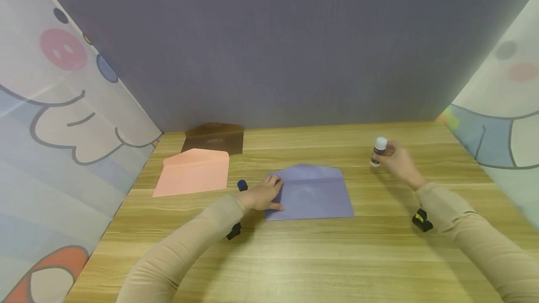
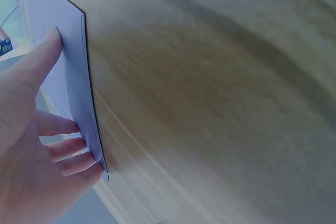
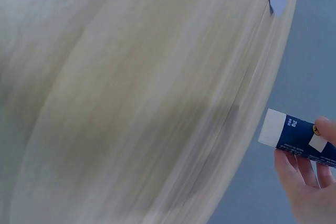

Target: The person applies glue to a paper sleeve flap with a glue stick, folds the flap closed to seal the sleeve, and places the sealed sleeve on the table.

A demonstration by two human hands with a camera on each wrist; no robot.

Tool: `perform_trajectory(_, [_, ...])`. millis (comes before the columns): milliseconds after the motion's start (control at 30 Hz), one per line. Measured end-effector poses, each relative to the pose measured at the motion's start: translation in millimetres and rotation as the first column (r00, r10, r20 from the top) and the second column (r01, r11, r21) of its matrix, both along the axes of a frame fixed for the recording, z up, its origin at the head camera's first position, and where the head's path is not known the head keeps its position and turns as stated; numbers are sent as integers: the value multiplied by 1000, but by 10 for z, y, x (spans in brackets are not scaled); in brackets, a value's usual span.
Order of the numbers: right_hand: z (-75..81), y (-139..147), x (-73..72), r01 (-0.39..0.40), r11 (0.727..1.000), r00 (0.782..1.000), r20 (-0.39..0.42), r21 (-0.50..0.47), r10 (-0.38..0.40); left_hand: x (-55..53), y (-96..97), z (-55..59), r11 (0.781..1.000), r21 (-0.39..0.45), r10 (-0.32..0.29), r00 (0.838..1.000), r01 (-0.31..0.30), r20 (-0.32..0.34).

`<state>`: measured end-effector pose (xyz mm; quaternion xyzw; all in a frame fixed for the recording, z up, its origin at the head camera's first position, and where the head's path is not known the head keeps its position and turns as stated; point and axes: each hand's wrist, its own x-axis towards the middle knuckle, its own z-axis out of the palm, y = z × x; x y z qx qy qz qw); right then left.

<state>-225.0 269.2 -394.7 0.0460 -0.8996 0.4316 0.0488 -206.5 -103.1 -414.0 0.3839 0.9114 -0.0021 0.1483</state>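
Note:
A purple envelope [image 1: 317, 200] lies on the wooden table with its pointed flap unfolded away from the person. My left hand [image 1: 263, 195] rests on its left side, thumb and fingers spread and touching the paper. The left wrist view shows those fingertips along the side edge of the envelope [image 2: 76, 72]. Off to the right, my right hand [image 1: 401, 165] holds a glue stick [image 1: 380, 145] with a white cap and dark label, upright over the table. In the right wrist view, thumb and fingers pinch the dark barrel of the glue stick [image 3: 296, 137].
An orange envelope [image 1: 195, 174] lies at the left, flap unfolded, partly overlapping a brown envelope [image 1: 219, 141] behind it. A grey panel [image 1: 286, 50] stands along the table's far edge. Printed cartoon panels flank the table [image 1: 294, 265].

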Motion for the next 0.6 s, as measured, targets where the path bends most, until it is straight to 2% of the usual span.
perform_trajectory(600, [-85, 214, 24, 102, 994, 995, 3, 38, -102, 0, 2, -11, 1000, -1, 16, 1000, -16, 12])
